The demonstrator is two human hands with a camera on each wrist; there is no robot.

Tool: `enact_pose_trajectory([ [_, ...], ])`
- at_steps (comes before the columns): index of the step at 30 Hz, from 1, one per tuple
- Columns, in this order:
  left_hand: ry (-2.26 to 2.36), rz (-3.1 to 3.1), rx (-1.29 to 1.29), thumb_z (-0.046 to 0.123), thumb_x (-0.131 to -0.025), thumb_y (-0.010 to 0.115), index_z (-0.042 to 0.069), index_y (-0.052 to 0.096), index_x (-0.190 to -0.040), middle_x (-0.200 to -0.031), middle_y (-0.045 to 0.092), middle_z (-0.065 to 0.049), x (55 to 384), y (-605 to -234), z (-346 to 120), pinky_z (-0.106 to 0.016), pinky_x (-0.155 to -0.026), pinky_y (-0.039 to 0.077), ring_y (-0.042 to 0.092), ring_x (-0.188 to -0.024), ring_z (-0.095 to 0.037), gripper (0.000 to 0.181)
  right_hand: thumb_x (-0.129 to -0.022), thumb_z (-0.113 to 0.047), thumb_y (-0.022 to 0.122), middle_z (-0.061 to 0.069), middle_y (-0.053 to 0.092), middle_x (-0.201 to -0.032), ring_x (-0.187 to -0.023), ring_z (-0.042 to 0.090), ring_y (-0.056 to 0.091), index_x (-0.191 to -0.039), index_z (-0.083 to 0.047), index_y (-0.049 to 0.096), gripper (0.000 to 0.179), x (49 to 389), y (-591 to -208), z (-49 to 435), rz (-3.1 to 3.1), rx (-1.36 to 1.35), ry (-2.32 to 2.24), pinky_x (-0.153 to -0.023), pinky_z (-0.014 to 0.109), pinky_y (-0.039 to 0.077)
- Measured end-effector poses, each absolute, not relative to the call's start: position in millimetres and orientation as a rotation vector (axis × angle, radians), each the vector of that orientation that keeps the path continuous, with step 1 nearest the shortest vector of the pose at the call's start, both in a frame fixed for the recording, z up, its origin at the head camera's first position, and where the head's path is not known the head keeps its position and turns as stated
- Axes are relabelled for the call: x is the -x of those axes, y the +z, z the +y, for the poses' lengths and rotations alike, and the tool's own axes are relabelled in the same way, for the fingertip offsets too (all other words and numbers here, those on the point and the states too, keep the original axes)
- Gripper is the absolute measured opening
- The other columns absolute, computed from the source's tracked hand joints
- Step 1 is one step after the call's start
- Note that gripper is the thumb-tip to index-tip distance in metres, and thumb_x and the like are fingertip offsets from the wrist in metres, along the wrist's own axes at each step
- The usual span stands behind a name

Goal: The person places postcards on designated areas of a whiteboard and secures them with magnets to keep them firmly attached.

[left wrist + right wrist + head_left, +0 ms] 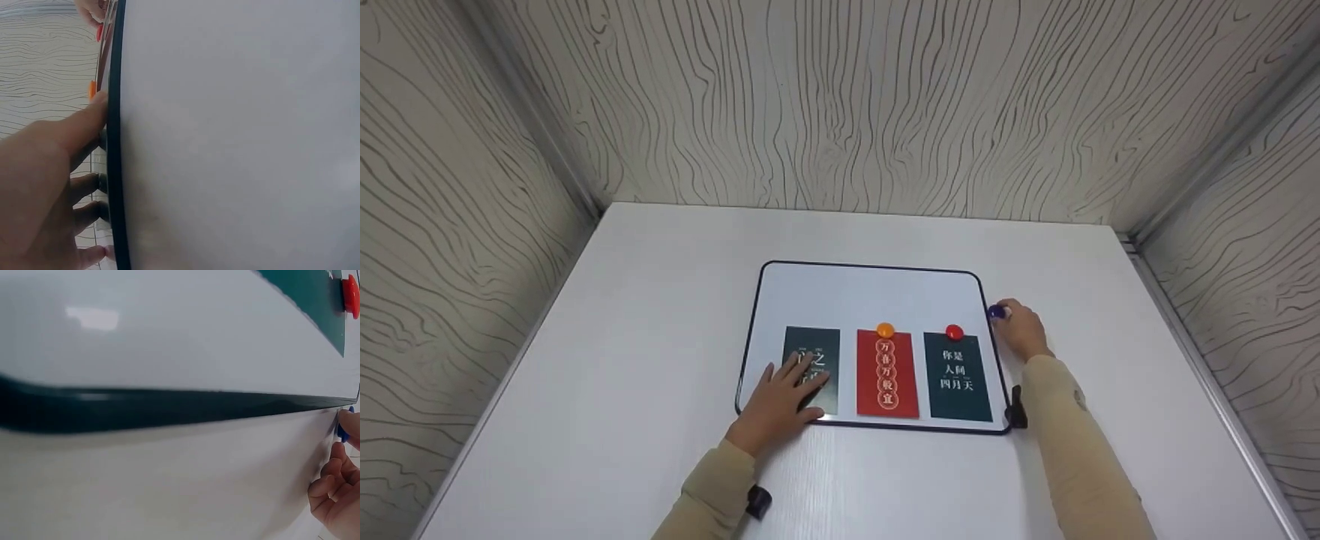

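My left hand point(780, 401) lies with spread fingers on a dark green card point(812, 337) at the left of the whiteboard point(870, 296), covering part of its white lettering. In the left wrist view, the fingertips point(101, 183) press over the board's dark edge. At the board's right side, my right hand point(1021, 330) pinches a blue round magnet point(997, 311) just outside the frame. The right wrist view shows the blue magnet point(342, 433) between thumb and fingers, beside the dark frame point(185, 405).
A red card point(887, 390) sits mid-board with an orange magnet point(885, 330) at its top edge. To its right, another dark green card point(958, 405) has a red magnet point(954, 331) at its top. The board lies on a white table point(660, 300) before patterned walls point(825, 112).
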State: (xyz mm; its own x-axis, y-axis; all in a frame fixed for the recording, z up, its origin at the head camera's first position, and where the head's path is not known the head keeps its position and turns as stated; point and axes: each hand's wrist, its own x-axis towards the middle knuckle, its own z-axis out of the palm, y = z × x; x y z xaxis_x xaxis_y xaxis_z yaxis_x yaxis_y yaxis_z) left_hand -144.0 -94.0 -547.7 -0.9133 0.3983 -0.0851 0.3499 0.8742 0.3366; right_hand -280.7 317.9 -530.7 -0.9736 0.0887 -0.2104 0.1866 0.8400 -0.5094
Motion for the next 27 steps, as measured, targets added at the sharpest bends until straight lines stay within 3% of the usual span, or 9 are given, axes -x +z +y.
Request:
enact_pose_trajectory([
  [7,0.484,2.89,-0.583,0.048,-0.093,0.055,0.03,0.043,-0.145,-0.159,0.033,-0.009,144.2,-548.2,-94.4,-0.06,-0.119,0.023,0.026,-0.149,-0.034,0.057,-0.098,-0.015,0.05,0.034,0.052,-0.133,-0.124,0.047,0.05,-0.133,0.008,0.046,0.042,276.7,-530.1,319.9,2.855,-0.214,-0.881,-0.107,0.056,0.041],
  [14,0.504,2.883,-0.578,0.047,-0.092,0.056,0.029,0.044,-0.145,-0.159,0.032,-0.009,145.5,-550.1,-94.7,-0.06,-0.119,0.024,0.026,-0.149,-0.034,0.057,-0.096,-0.018,0.055,0.031,0.059,-0.119,-0.1,0.037,0.057,-0.129,0.009,0.05,0.043,272.6,-526.0,318.7,2.905,-0.204,-0.873,-0.091,0.05,0.048],
  [27,0.502,2.881,-0.589,0.048,-0.092,0.056,0.03,0.043,-0.145,-0.159,0.032,-0.009,146.0,-550.7,-95.1,-0.06,-0.119,0.024,0.026,-0.149,-0.034,0.057,-0.096,-0.021,0.055,0.025,0.06,-0.107,-0.092,0.031,0.055,-0.129,0.007,0.05,0.043,271.8,-519.6,319.5,2.902,-0.218,-0.834,-0.081,0.041,0.047],
])
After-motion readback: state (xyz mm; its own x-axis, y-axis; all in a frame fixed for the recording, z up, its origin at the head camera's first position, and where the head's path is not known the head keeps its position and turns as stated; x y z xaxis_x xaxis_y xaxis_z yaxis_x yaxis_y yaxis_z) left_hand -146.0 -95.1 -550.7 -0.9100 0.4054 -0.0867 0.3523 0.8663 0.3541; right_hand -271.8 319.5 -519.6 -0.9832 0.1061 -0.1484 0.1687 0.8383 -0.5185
